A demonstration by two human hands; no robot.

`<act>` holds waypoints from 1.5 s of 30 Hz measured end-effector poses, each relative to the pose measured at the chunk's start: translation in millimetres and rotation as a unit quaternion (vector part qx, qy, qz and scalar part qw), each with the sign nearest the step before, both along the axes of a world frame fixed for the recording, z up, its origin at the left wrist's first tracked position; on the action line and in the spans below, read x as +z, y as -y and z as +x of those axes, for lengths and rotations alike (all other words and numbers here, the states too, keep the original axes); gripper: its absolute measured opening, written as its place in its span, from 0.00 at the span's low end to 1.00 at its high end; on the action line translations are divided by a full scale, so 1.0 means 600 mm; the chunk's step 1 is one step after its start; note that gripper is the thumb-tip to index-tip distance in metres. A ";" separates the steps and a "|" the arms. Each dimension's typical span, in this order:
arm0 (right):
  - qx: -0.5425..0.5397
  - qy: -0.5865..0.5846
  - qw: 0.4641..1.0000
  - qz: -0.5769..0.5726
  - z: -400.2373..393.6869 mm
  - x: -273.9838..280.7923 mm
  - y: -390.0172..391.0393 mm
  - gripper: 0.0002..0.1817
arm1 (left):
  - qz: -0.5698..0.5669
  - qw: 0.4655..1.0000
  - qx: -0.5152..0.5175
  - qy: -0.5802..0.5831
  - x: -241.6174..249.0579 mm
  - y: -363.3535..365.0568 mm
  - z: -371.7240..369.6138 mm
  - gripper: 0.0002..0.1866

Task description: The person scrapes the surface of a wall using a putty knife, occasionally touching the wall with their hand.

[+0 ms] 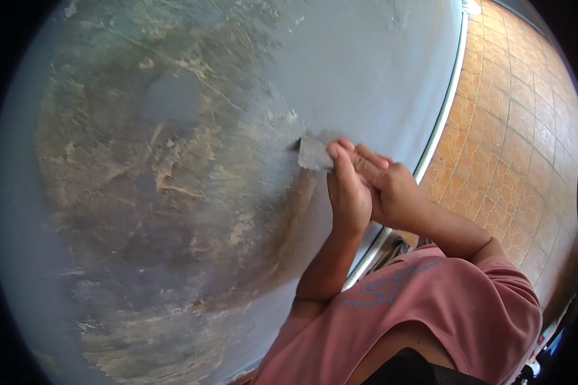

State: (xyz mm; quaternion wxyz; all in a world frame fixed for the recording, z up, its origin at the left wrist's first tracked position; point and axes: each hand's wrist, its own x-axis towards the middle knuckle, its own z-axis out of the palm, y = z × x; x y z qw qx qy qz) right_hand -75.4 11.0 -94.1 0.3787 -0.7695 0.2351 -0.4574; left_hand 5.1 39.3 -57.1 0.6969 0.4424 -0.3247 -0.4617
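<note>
Both my hands are closed together around a scraper, whose handle is hidden inside them. My left hand is on the near side, its thumb lying along the grip. Against it, my right hand wraps the same handle. The scraper's flat, greyish, smeared blade points left, and its edge meets or lies very close to the wall. Just beyond the blade begins a large rough patch where the blue-grey paint is gone and brownish, crumbly plaster shows.
A pale trim strip or pipe runs along the wall's base. Beyond it lies an orange patterned tile floor. My pink shirt fills the lower right. A dark item, hard to make out, is by the trim below my wrists.
</note>
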 end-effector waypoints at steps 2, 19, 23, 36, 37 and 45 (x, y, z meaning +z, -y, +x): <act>-0.012 0.024 0.999 -0.018 0.001 -0.004 0.008 0.29 | -0.003 1.000 0.003 0.012 -0.008 0.005 0.000 0.25; -0.034 0.052 0.997 -0.053 0.029 0.000 -0.002 0.28 | -0.003 0.999 -0.004 0.033 -0.006 0.000 0.030 0.26; -0.005 0.040 0.998 -0.055 0.032 0.015 0.043 0.29 | 0.004 0.994 0.011 0.110 0.047 0.041 0.025 0.28; 0.008 0.060 0.996 -0.073 0.017 0.010 0.042 0.27 | -0.007 0.998 0.034 0.061 0.029 0.029 0.008 0.27; 0.016 0.079 0.994 -0.070 0.012 0.011 0.031 0.29 | -0.010 0.997 0.043 0.068 0.016 0.020 0.002 0.27; 0.019 0.044 0.998 -0.038 0.025 0.001 0.047 0.31 | -0.017 0.996 0.021 0.080 0.022 0.046 0.019 0.27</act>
